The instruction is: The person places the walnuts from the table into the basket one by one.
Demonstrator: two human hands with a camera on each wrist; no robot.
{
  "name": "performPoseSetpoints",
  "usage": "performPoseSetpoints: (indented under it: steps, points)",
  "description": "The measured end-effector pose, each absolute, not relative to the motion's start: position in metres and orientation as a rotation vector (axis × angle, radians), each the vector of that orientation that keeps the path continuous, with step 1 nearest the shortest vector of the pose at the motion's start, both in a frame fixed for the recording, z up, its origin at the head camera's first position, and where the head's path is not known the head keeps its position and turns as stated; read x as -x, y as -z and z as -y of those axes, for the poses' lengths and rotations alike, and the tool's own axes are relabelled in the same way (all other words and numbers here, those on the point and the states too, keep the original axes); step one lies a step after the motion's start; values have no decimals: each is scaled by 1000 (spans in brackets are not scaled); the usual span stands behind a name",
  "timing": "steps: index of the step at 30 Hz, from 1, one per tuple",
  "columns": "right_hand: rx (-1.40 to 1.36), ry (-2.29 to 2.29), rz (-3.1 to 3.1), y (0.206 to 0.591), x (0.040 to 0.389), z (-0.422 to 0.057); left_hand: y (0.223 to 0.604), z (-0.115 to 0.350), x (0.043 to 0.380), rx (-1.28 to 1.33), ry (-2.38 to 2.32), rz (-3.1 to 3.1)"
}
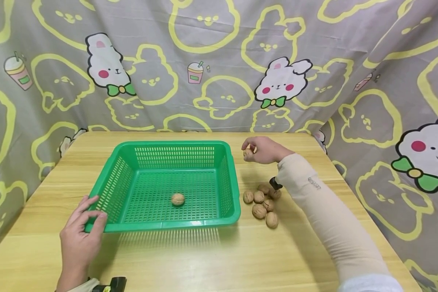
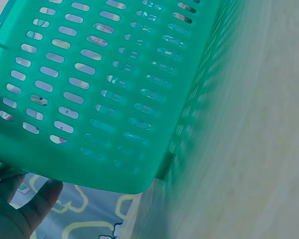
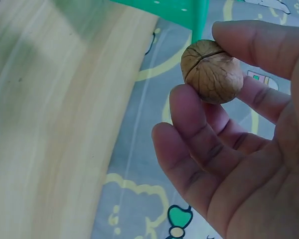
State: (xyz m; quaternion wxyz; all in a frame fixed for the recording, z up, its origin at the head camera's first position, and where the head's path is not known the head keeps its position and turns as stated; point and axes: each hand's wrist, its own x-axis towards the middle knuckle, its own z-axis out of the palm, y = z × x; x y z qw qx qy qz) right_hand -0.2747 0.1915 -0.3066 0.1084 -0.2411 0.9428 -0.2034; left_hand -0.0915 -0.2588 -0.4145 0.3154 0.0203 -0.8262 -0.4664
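Observation:
A green plastic basket with slotted walls stands on the table, and a single walnut lies on its floor. At the basket's near left corner my left hand grips the rim between thumb and fingers. The left wrist view has the slotted side wall close up, with fingertips at its edge. Above the table, right of the basket's far end, my right hand pinches another walnut between thumb and fingertips. Several more walnuts lie in a loose cluster beside the basket's right wall, below the right forearm.
The light wooden table extends under everything. A grey curtain with yellow outlines and white cartoon animals hangs along its back and sides. Dark wrist devices sit on both arms, the right one close over the walnut cluster.

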Motion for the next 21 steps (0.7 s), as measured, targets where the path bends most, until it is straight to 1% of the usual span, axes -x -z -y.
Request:
performPoseSetpoints:
  steps: [5,11,21]
  points:
    - [706,636,-2796,294,276,-182,413,259,94,-56,1220,2192]
    - [730,628,-2760,292,273,-170,416,260,84,-108,1198,2221]
    - [752,645,-2806,275,278,-157,415,260,90,-49,1205,2192]
